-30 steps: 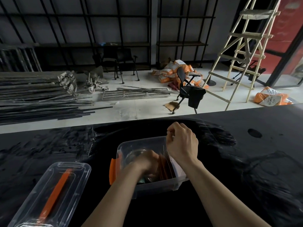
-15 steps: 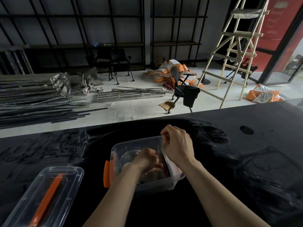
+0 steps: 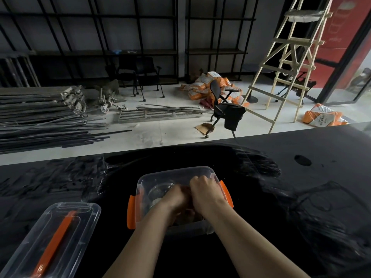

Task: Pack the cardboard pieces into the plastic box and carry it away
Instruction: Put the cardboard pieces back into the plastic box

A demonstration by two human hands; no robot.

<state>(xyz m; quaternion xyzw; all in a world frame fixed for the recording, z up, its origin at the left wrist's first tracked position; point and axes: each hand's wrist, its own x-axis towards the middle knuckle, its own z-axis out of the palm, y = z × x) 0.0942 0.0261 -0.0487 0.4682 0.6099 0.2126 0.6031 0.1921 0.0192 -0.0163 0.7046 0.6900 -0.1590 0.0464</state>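
Note:
The clear plastic box (image 3: pixel 174 171) with orange side latches (image 3: pixel 131 211) stands on the black table just in front of me. Both my hands are down inside it, side by side. My left hand (image 3: pixel 176 197) has its fingers curled over the brown cardboard pieces (image 3: pixel 188 216), which show only as a dark brown patch beneath my wrists. My right hand (image 3: pixel 204 191) is also curled, knuckles up, holding the same pieces at the box's right side. Most of the cardboard is hidden by my hands.
The box's clear lid (image 3: pixel 50 237) with an orange handle lies at the lower left of the black table (image 3: pixel 281 197). A round clear shape (image 3: pixel 160 188) shows inside the box. Beyond the table's far edge are metal rods, chairs, sacks and a wooden ladder.
My right hand has dropped from above the rim down into the box with the cardboard. The left hand stays inside. The cardboard stack no longer stands up in view.

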